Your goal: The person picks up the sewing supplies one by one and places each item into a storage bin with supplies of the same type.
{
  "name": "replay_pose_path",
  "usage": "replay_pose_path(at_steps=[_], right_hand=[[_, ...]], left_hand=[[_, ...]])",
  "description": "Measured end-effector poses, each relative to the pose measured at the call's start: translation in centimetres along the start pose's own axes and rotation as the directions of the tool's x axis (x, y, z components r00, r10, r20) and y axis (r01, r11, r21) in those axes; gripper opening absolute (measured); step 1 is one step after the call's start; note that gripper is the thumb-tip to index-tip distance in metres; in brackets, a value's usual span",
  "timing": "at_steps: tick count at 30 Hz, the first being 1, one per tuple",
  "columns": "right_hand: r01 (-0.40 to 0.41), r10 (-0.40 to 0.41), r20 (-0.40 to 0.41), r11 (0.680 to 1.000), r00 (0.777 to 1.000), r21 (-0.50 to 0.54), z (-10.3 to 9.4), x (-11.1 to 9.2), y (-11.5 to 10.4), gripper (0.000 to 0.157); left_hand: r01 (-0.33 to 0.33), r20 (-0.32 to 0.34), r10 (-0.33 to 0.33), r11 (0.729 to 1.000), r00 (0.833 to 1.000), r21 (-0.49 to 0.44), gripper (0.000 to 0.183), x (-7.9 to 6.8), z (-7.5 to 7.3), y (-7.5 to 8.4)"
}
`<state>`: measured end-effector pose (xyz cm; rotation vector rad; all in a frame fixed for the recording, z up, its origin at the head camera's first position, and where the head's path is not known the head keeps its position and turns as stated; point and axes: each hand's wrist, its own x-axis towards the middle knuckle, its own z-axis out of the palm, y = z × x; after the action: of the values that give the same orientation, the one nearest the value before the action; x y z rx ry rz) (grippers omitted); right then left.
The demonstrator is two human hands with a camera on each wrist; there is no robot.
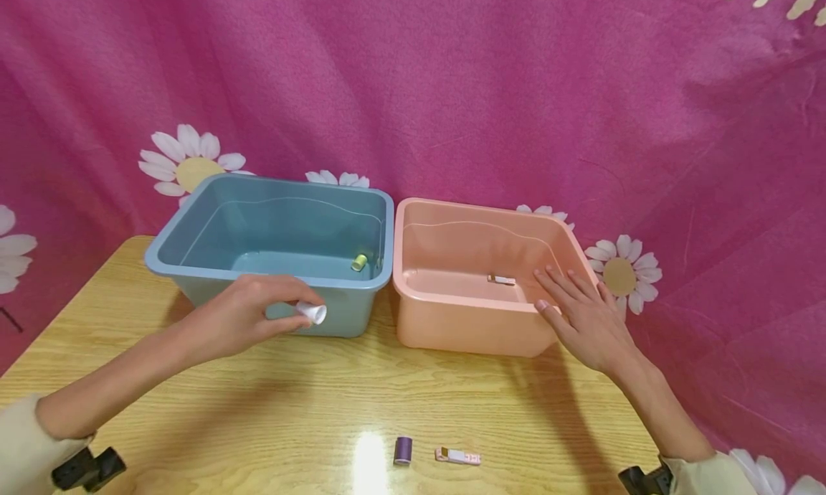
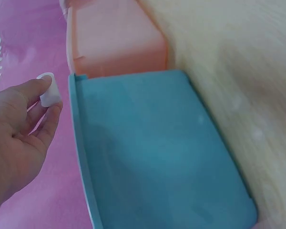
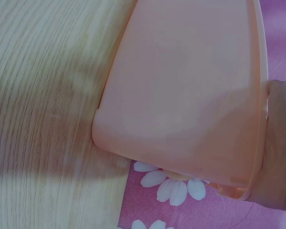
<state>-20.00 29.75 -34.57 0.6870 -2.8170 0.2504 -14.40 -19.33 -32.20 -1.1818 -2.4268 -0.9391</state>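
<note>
My left hand [image 1: 258, 312] pinches a small white thread spool [image 1: 312, 313] between thumb and fingers, in front of the blue bin's near rim. The left wrist view shows the same spool [image 2: 50, 90] upright at the fingertips. Inside the blue bin [image 1: 213, 274] a yellow-green spool [image 1: 359, 262] lies near the right wall. With fingers straight, my right hand [image 1: 584, 319] rests over the front right corner of the pink bin [image 1: 471, 330]. On that bin's floor lies a small, narrow white-and-pink piece with a gold-coloured part [image 1: 501, 280].
A purple thread spool [image 1: 403, 450] stands on the wooden table [image 1: 290, 423] near its front. Beside it lies another narrow pink-and-white piece with a gold-coloured end [image 1: 458, 456]. Behind the side-by-side bins hangs a magenta cloth [image 1: 419, 86] with white flowers.
</note>
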Motion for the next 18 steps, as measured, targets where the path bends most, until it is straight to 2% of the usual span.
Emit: replay_pose_path(at_steps=[4, 7, 10, 12, 15, 18], right_hand=[[-0.002, 0.002, -0.001, 1.000, 1.000, 0.000, 0.0, 0.0, -0.1, 0.054], [-0.008, 0.008, 0.002, 1.000, 1.000, 0.002, 0.0, 0.0, -0.1, 0.054], [-0.008, 0.008, -0.002, 1.000, 1.000, 0.003, 0.0, 0.0, -0.1, 0.054], [-0.006, 0.006, -0.003, 1.000, 1.000, 0.004, 0.1, 0.0, 0.0, 0.054], [-0.003, 0.003, -0.007, 1.000, 1.000, 0.004, 0.1, 0.0, 0.0, 0.054], [-0.005, 0.005, -0.004, 1.000, 1.000, 0.006, 0.1, 0.0, -0.1, 0.054]], left_hand=[[0.097, -0.008, -0.097, 0.995, 0.995, -0.023, 0.032, 0.5, -1.1, -0.1], [0.134, -0.026, -0.135, 0.991, 0.990, -0.027, 0.030, 1.0, -1.6, -0.4], [0.200, -0.027, -0.202, 0.978, 0.979, -0.065, 0.028, 1.5, -2.0, -0.8], [0.267, -0.008, -0.270, 0.957, 0.963, -0.116, 0.026, 1.8, -2.3, -1.0], [0.366, 0.036, -0.366, 0.914, 0.930, -0.177, 0.025, 2.2, -2.7, -1.4], [0.413, 0.069, -0.407, 0.889, 0.911, -0.198, 0.025, 2.6, -3.2, -1.9]])
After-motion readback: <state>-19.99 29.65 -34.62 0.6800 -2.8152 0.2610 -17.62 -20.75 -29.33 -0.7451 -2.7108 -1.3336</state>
